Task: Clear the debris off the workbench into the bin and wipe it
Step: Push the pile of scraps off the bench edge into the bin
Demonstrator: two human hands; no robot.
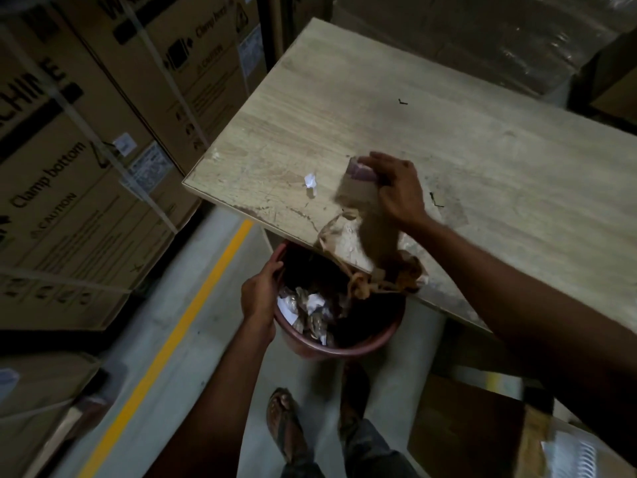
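A round reddish-brown bin (362,346) sits just under the near edge of the pale wooden workbench (396,119), and holds crumpled paper and scraps. My left hand (259,294) grips the bin's left rim. My right hand (396,188) holds a blurred brown cloth or piece of cardboard (365,205) against the bench top. Brown paper debris (348,243) hangs over the bench edge above the bin. A small white paper scrap (311,182) lies near the bench's left corner. Two small dark bits (402,102) (435,200) also lie on the bench.
Tall stacked cardboard cartons (86,139) stand to the left. A yellow line (179,326) runs along the grey floor. More boxes (482,429) sit under the bench at the right. My sandalled feet (286,429) are below the bin.
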